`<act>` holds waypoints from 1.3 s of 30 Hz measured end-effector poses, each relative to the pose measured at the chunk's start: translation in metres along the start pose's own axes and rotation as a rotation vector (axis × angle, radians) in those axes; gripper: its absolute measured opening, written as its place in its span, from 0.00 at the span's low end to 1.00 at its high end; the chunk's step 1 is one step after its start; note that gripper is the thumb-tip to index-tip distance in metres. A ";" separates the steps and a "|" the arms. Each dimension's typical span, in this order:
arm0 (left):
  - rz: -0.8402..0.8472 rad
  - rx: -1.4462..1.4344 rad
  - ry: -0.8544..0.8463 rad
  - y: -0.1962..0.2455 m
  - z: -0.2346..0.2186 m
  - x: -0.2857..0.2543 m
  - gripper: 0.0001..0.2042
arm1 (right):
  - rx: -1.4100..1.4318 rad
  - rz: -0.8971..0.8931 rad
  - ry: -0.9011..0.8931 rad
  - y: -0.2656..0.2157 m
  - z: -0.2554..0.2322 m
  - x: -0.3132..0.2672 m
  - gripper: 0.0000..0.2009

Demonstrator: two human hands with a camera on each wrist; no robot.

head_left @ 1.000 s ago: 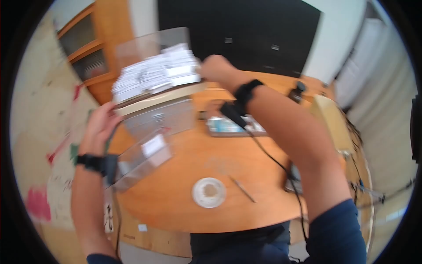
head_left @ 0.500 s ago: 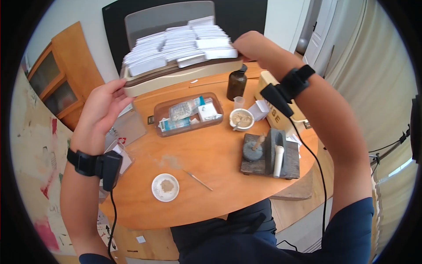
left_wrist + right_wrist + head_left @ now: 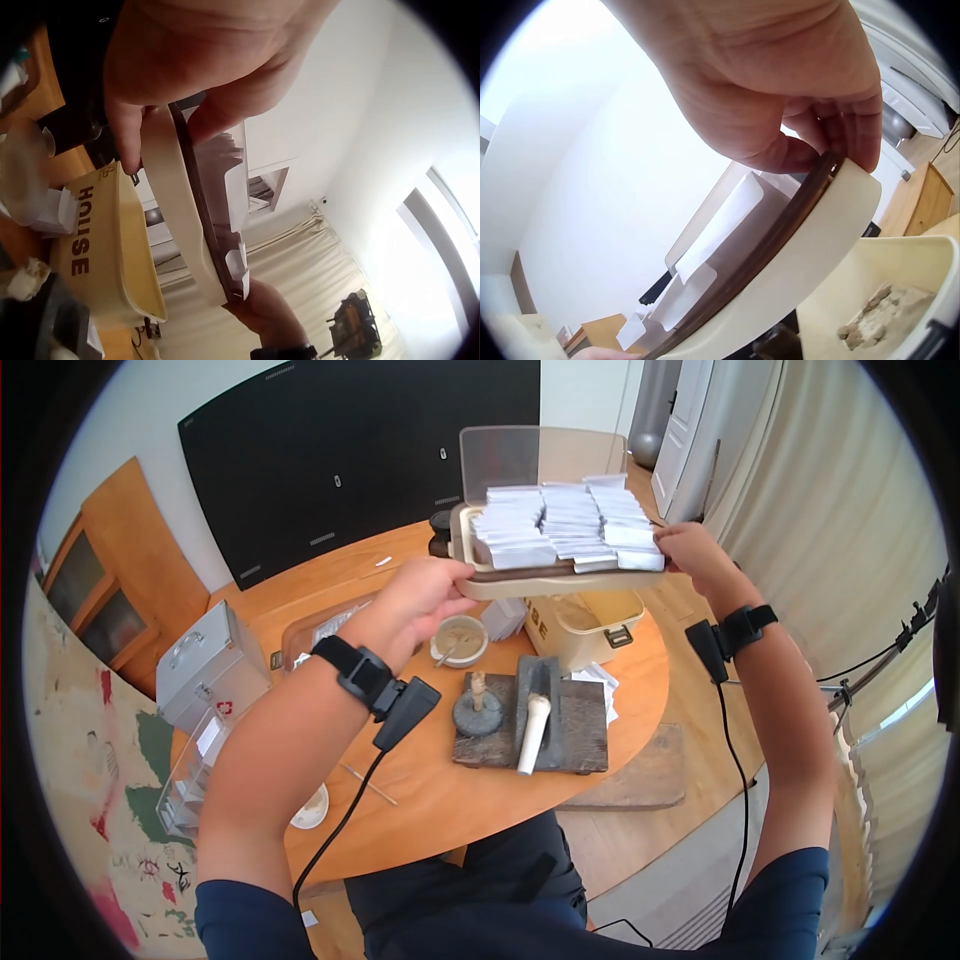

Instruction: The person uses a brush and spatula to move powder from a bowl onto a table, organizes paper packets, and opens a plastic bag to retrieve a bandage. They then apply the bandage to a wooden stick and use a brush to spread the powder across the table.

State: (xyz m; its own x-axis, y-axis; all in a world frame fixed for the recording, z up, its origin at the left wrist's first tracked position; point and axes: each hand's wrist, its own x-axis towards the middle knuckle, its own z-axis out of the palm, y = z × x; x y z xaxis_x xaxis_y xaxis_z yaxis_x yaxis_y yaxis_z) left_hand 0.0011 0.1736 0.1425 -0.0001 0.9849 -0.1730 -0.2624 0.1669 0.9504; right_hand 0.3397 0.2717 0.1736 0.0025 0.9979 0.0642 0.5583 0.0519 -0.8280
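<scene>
A cream tray with a brown inner edge is held raised over the table's far right side. Rows of white paper packets fill it, and its clear lid stands up at the back. My left hand grips the left end, fingers under the rim and thumb over it. The right hand pinches the right end, as the right wrist view shows at the rim. Below the tray stands an open cream box marked HOUSE, with crumbly beige lumps inside.
A dark wooden board bears a grey stone trough with a white pestle and a round stone with a wooden handle. Behind it is a white bowl of beige paste. A silver case and small white dish are left.
Both hands have carried the tray rightward, from over the table's left part to above the cream box. The head view has turned right as well.
</scene>
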 end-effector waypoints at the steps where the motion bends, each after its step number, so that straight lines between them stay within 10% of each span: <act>1: -0.036 0.021 -0.004 -0.005 0.008 0.006 0.12 | -0.026 0.042 0.003 0.012 -0.004 0.004 0.11; 22: -0.178 0.142 -0.167 -0.048 0.017 0.049 0.16 | 0.032 0.080 0.040 0.078 0.009 0.019 0.15; 26: -0.132 0.214 0.008 -0.025 -0.007 0.018 0.19 | -0.110 -0.173 0.365 0.095 -0.019 0.022 0.16; 32: 0.154 0.347 0.134 0.021 -0.125 -0.058 0.18 | 0.557 -0.357 0.187 -0.009 -0.007 -0.142 0.20; 39: 0.049 0.723 0.360 -0.019 -0.248 -0.067 0.15 | 1.060 -0.173 -0.460 -0.090 0.173 -0.239 0.16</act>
State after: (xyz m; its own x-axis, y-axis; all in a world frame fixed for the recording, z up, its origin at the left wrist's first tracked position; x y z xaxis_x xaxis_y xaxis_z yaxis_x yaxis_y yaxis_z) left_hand -0.2329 0.0929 0.0721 -0.3385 0.9374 -0.0825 0.4348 0.2336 0.8697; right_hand 0.1450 0.0348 0.1367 -0.4282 0.8827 0.1935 -0.4510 -0.0232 -0.8922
